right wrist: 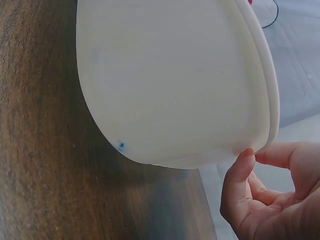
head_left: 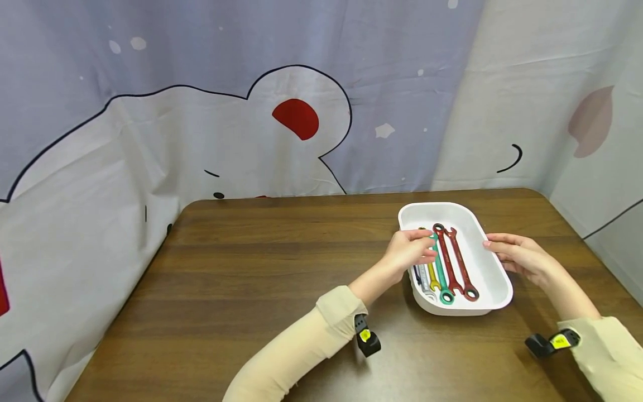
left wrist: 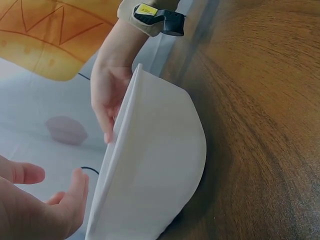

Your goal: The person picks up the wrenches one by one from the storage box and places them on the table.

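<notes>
A white plastic tray on the table holds several combination wrenches lying side by side. Two are red, the right red wrench and the left red wrench; beside them lie a green wrench, a yellow wrench and a silver wrench. A dark one at the left wall is mostly hidden. My left hand hovers over the tray's left rim, fingers loosely bent, holding nothing; it covers some wrench ends. My right hand pinches the right rim between thumb and finger.
The brown wooden table runs back to a patterned curtain hanging behind it. Each wrist carries a black camera, the left camera and the right camera. The tray stands near the table's right side.
</notes>
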Tool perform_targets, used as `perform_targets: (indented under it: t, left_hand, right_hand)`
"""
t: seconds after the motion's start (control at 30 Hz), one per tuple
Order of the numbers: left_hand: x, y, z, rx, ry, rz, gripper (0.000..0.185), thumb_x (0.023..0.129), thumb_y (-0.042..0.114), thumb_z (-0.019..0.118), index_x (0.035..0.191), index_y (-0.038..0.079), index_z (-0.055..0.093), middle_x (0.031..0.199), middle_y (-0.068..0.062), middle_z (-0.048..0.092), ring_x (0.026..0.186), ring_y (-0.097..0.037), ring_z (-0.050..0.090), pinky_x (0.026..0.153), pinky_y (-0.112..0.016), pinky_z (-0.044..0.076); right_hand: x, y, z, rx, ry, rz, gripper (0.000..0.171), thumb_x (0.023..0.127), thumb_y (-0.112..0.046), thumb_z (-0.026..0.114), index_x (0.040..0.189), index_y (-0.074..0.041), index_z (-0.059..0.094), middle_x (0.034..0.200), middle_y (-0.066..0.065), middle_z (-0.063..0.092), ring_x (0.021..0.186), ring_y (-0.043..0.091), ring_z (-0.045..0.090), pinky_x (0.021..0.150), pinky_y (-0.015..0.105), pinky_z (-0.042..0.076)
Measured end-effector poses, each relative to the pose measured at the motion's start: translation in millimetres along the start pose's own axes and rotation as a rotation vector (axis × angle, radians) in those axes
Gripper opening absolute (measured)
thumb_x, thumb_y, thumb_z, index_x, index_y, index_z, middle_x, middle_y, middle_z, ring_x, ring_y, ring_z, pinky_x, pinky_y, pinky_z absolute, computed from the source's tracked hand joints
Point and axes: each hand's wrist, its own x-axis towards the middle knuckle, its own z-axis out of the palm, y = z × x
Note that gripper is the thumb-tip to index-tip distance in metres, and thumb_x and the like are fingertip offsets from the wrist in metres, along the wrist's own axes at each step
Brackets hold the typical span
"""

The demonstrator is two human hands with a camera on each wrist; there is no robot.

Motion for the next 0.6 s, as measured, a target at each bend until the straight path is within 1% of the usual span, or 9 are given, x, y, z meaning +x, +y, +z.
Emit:
perform_targets:
  t: [0.1,0.2,0.3,0.47,0.6]
  left_hand:
    - [1.6,-0.2,1.8,0.008,0.007,-0.010,0.030,0.090,0.002,0.058,0.119,-0.005,0.063,0.111,-0.022,0.067,0.095,-0.035,0.070,0.077,-0.030,0.061]
    - [3.4,-0.1,3.2,0.025,0.009,-0.016,0.030,0.090,0.002,0.057,0.120,-0.004,0.063,0.112,-0.022,0.067,0.095,-0.034,0.070,0.078,-0.030,0.061]
    - [6.6,-0.8,5.2,0.022,0.017,-0.022,0.029,0.091,0.002,0.057,0.119,-0.005,0.063,0.110,-0.022,0.068,0.095,-0.034,0.070,0.078,-0.031,0.061]
    - [11.2,-2.6,9.6,0.012,0.022,-0.031,0.029,0.091,0.002,0.056,0.119,-0.006,0.062,0.112,-0.025,0.067,0.096,-0.036,0.069,0.079,-0.032,0.061]
    - [12.6,-2.5,15.1,0.021,0.046,-0.044,0.029,0.089,0.001,0.057,0.117,-0.006,0.064,0.109,-0.020,0.068,0.095,-0.036,0.069,0.077,-0.031,0.061]
  right_hand:
    - [-0.2,0.5,0.1,-0.002,0.002,0.000,0.017,0.097,-0.016,0.055,0.093,-0.032,0.058,0.083,-0.015,0.067,0.076,0.004,0.065,0.067,0.022,0.060]
    - [-0.3,0.7,0.5,-0.004,0.004,0.002,0.017,0.097,-0.016,0.055,0.094,-0.032,0.058,0.083,-0.015,0.067,0.076,0.004,0.065,0.067,0.022,0.060]
    - [0.1,0.9,1.2,-0.007,0.010,0.007,0.017,0.097,-0.016,0.056,0.093,-0.033,0.058,0.083,-0.015,0.066,0.075,0.004,0.065,0.066,0.022,0.060]
    - [1.2,1.3,2.2,-0.009,0.013,0.006,0.017,0.097,-0.016,0.056,0.094,-0.032,0.058,0.082,-0.014,0.066,0.074,0.004,0.064,0.065,0.022,0.060]
    - [2.2,1.0,2.4,-0.014,0.013,0.007,0.013,0.097,-0.016,0.056,0.098,-0.029,0.057,0.083,-0.014,0.066,0.074,0.004,0.065,0.066,0.022,0.060]
